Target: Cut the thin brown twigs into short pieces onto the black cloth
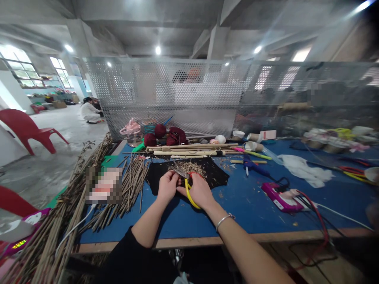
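Note:
My right hand (201,191) is closed around the yellow handles of a pair of scissors (188,190). Their metal blades point up and to the left, over a black cloth (217,177). Close beside the blades, my left hand (167,185) has its fingers pinched together; what they hold is too small to make out. Just beyond both hands, a heap of short cut stem pieces (194,167) lies on the cloth. To the left, many thin dry sticks (132,183) are spread on the blue table (237,209).
Long bundled stalks (63,201) run along the left edge. Dark red yarn balls (177,136) and bamboo rods (189,153) lie at the back before a perforated metal screen (127,90). On the right are a blue glue gun (254,165) and a purple power strip (280,199) with cables.

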Demonstrator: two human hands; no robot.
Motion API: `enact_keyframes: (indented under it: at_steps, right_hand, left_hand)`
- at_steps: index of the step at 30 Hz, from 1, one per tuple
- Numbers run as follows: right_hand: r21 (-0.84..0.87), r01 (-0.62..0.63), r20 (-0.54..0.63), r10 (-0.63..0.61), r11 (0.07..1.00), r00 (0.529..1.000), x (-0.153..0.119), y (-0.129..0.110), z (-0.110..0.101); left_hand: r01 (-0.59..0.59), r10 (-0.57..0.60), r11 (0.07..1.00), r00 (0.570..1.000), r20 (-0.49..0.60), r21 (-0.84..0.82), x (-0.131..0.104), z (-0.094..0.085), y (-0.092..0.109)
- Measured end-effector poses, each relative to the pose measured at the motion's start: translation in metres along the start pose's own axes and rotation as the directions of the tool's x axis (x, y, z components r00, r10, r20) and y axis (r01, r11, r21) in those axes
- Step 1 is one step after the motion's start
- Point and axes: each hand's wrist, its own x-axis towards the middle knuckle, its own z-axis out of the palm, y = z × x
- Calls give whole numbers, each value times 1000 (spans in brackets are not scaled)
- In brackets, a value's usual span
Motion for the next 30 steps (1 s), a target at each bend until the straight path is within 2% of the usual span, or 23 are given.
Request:
enact_keyframes:
  at_steps: [3,8,19,25,30]
  right_hand:
    - [-10,2,-1,-2,1000,1000,-1,0,1]
    - [10,-80,93,79,997,993,-2,0,4]
    - [-32,-148,164,151,989,975,0,0,5]
    - [-38,-169,152,173,985,973,1,1,6]
    - [-3,-202,69,202,979,977,4,4,4]
  left_hand:
    - [-62,63,992,998,-6,106,-2,0,3]
    - [-128,126,966,992,21,225,-4,-1,4]
    - [-172,194,915,981,-23,364,0,-5,-5]
    - [-151,171,940,985,-39,304,0,-5,-4]
    - [-63,65,991,998,-16,120,-1,-4,-4]
